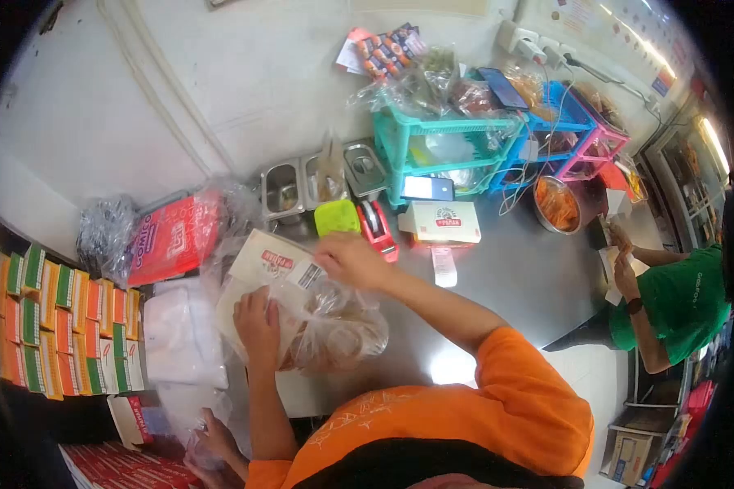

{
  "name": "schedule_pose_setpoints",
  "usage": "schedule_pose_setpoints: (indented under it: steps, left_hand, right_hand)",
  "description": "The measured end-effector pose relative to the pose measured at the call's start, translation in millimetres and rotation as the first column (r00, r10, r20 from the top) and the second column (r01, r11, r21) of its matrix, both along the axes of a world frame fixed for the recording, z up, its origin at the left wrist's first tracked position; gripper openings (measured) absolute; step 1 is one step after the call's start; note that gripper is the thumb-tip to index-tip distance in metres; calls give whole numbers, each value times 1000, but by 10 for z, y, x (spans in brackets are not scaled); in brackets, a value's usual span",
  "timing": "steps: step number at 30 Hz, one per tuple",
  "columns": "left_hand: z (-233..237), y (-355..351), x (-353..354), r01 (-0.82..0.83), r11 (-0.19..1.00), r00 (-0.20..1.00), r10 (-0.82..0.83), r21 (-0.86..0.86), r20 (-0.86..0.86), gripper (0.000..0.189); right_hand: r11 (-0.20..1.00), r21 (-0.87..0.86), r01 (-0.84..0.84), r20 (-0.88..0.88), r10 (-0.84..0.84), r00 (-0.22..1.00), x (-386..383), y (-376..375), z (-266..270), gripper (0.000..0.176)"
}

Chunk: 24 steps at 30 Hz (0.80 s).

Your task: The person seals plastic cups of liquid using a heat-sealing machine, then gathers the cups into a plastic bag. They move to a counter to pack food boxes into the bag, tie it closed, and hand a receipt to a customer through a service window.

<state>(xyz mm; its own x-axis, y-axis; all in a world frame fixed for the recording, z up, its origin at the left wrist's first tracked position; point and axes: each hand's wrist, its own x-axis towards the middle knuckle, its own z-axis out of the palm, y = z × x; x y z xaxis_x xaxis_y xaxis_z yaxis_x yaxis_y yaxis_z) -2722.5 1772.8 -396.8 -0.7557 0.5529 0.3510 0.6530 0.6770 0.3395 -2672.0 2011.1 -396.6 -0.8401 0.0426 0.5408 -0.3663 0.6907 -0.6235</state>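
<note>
A white takeaway box (251,269) with a red logo lies tilted on the counter, partly against a clear plastic bag (347,332). Round containers with brownish food show through the bag. My left hand (258,323) rests on the box beside the bag, fingers stretched over the cardboard. Closed at the fingertips, my right hand (355,261) is at the box's right edge, next to a white printed label (305,275). What it pinches there is too small to make out.
A red tape dispenser (376,231), lime-green container (337,218) and second takeaway box (441,222) stand behind. Metal pans (283,189) and a teal rack (390,155) line the wall. Another person's hand (214,438) is lower left; a green-shirted person (683,301) works at right.
</note>
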Motion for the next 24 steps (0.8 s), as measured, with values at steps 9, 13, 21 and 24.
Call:
schedule_pose_setpoints:
  steps: [9,13,21,24]
  left_hand:
    - [-135,82,109,-232,939,969,202,253,140,27]
    - [-163,120,82,-299,912,948,250,280,197,22]
    - [-176,177,128,-353,871,936,322,343,144,21]
    - [-162,194,138,-362,864,932,330,351,148,21]
  right_hand:
    - [708,374,599,232,-697,679,700,2084,-1051,37]
    - [688,460,561,309,-716,626,607,2393,-1084,43]
    - [764,534,362,341,-587,735,363,2606,-1182,38]
    - [763,474,440,309,-612,728,329,2670,-1221,36]
